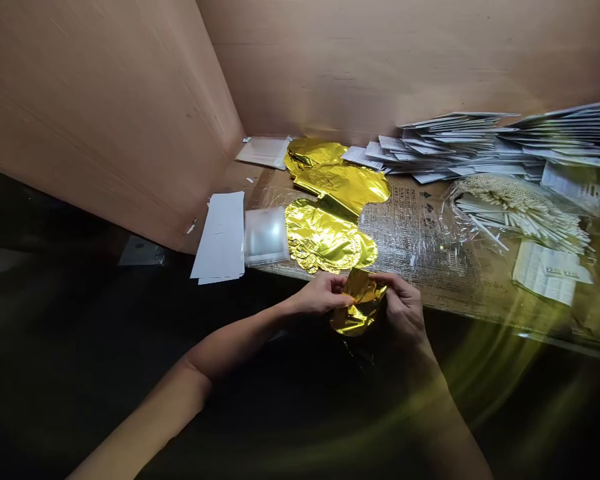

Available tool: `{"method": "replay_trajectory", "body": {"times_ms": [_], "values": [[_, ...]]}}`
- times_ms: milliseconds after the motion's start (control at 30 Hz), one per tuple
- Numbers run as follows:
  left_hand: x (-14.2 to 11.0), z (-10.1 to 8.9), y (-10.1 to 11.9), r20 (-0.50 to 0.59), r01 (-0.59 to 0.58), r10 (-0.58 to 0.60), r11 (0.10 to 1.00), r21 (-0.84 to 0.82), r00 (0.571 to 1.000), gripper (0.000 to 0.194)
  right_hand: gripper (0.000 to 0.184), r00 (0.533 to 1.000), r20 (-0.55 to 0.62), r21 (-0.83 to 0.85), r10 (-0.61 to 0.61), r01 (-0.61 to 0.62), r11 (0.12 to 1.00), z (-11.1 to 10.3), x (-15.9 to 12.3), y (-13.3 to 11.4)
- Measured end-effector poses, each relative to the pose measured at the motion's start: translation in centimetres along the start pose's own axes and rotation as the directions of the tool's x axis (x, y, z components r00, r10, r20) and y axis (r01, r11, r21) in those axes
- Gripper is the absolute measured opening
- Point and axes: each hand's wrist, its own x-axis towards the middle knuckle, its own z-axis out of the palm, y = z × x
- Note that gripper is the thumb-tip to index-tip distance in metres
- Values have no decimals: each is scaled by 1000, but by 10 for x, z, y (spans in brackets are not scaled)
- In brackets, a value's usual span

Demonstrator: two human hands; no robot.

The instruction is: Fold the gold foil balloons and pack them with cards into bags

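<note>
Gold foil balloon (357, 303) crumpled between left hand (320, 293) and right hand (403, 307), fingers (344, 288) clamped on it; more foil balloons (325, 233) lie flat beyond, white sticks (523, 217) at right

Carton print (405, 227) unreadable (far too small)

Up at the upper right, stacked white packets (455, 143) fan out, a bundle of white sticks (523, 220) lies just below them, and left of centre, a clear bag (267, 235) sits right beside a stack of white sheets (220, 237)!
</note>
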Motion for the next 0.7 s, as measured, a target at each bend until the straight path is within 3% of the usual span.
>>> {"method": "replay_trajectory", "body": {"times_ms": [67,133,200,267,367,433,533,600,700], "values": [[-1,1,-2,-84,-54,56,998,26,995,38,34,981,88,145,176,-187,972,4,-2,1],[-3,2,-2,-148,-124,130,991,45,980,38,48,942,222,203,252,-297,933,9,-5,1],[-7,3,1,-123,-169,174,984,51,977,41,47,929,263,221,262,-322,920,16,-9,0],[-11,2,5,-84,-185,189,981,61,978,35,33,935,233,258,267,-324,910,22,-13,-2],[-17,-6,13,-69,-177,185,978,109,980,15,17,959,163,269,231,-269,925,26,-17,-4],[-22,-16,20,-30,-160,164,980,115,986,17,19,974,151,198,169,-197,960,25,-16,-6],[-30,-30,26,-16,-196,204,957,215,979,28,16,952,295,3,85,-89,996,18,-6,-14],[-36,-34,28,-67,-243,298,872,425,952,36,18,914,405,-155,33,33,987,13,5,-24],[-48,-34,33,-53,-258,395,690,676,917,45,28,896,444,-378,-4,191,906,16,21,-43]]}}
